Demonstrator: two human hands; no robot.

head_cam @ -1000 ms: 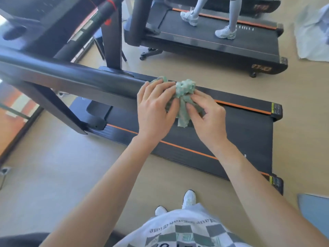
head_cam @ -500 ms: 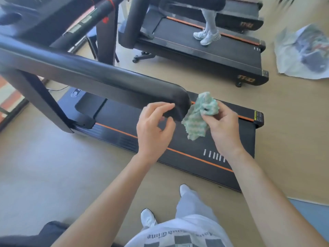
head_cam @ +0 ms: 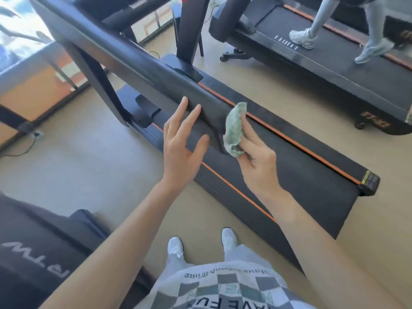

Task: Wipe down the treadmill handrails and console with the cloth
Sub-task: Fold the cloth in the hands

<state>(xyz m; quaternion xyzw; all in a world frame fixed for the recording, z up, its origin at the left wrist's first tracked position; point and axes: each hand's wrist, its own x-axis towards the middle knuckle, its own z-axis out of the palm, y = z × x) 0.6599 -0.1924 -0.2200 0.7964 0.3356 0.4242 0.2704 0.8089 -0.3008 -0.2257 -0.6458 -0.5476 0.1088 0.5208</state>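
1. The right hand (head_cam: 256, 159) pinches a crumpled pale green cloth (head_cam: 234, 130) between thumb and fingers and holds it against the rounded end of the long black treadmill handrail (head_cam: 138, 63).
2. The left hand (head_cam: 182, 141) is spread flat with straight fingers. It lies along the near side of the same handrail just short of its end, with the thumb on the rail's lower edge; it holds nothing.
3. The two hands are apart, one on each side of the rail's end, and do not touch each other.
4. The handrail runs from the hands up to the upper left, carried by a slanted black upright (head_cam: 100, 85).
5. Below the hands lies the black treadmill deck with orange side stripes (head_cam: 312, 181), on a tan floor (head_cam: 89, 166).
6. The person's two white shoes (head_cam: 228, 238) stand on the floor beside the deck, below a grey checked shirt (head_cam: 223, 288).
7. At the upper right, another person's grey-legged feet in pale trainers (head_cam: 303, 37) are on a second black treadmill (head_cam: 334, 70).
8. A dark object with white lettering (head_cam: 33, 253) fills the lower left corner.
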